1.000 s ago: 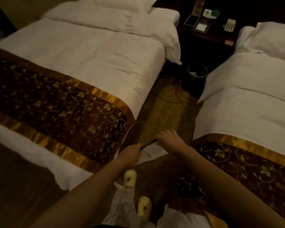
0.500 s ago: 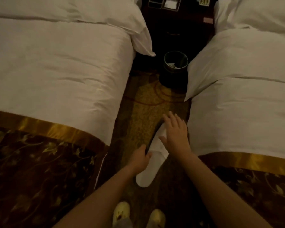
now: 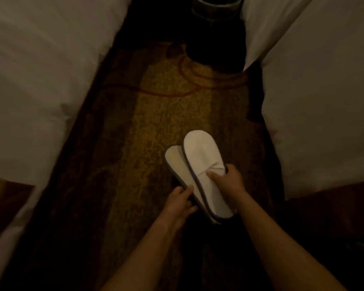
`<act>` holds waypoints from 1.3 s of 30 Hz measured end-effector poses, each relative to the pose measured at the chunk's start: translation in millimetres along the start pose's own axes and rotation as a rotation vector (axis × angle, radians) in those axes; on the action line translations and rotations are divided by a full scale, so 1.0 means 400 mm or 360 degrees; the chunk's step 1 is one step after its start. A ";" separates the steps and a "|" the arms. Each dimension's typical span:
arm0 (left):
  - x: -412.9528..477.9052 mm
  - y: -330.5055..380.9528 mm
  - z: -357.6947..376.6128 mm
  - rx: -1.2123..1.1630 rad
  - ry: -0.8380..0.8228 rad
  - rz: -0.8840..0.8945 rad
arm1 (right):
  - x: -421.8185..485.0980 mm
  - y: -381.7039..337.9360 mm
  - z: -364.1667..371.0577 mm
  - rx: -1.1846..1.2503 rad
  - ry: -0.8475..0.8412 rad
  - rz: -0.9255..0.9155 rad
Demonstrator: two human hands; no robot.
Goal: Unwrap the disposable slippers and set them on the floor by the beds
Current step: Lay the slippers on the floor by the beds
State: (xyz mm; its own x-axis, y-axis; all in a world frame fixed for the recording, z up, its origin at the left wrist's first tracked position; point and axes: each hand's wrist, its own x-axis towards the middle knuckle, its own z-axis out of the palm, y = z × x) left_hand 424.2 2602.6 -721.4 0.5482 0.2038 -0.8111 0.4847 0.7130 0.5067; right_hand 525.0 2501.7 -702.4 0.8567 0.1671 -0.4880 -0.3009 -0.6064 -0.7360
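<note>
1. In the dim aisle between two beds, a person holds a pair of white disposable slippers low over the patterned carpet [image 3: 156, 114]. Whether the soles touch the floor cannot be told.
2. The right hand [image 3: 229, 182] grips the upper slipper [image 3: 200, 153], with the thumb pressed on its gathered top band and the fingers curled round its right edge.
3. The left hand [image 3: 180, 201] pinches the left edge of the lower slipper [image 3: 174, 159], with the thumb lying along its dark rim.
4. The two slippers overlap. The upper one covers the right side of the lower one, their near ends lie together by the wrists, and their far ends fan apart and point up the aisle.
5. No wrapper shows on either slipper.
6. The left bed [image 3: 40, 80] and the right bed [image 3: 315, 101], both under white covers, flank the aisle. A dark runner [image 3: 334, 211] crosses the near end of the right bed.
7. A dark round bin [image 3: 215, 36] stands on the carpet at the far end of the aisle, well apart from the slippers.
</note>
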 end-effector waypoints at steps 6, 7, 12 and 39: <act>0.105 -0.082 -0.035 -0.0275 -0.0021 -0.0147 | 0.193 0.084 -0.007 -0.0128 0.0040 -0.0216; 0.103 -0.088 -0.043 -0.0331 -0.0020 -0.0173 | 0.219 0.091 -0.014 -0.0286 0.0019 -0.0264; 0.081 -0.114 -0.075 -0.0538 -0.0073 -0.0222 | 0.320 0.091 -0.019 -0.0834 -0.0120 -0.0520; 0.020 -0.055 -0.003 -0.0961 -0.0251 -0.0156 | -0.065 0.226 -0.077 0.0077 -0.0257 -0.0732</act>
State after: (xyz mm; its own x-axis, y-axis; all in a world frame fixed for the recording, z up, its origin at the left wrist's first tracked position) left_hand 417.0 2589.4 -739.4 0.6368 0.0499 -0.7694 0.0928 0.9857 0.1408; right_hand 488.5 2418.7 -741.8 0.8308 0.5298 -0.1707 0.0711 -0.4051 -0.9115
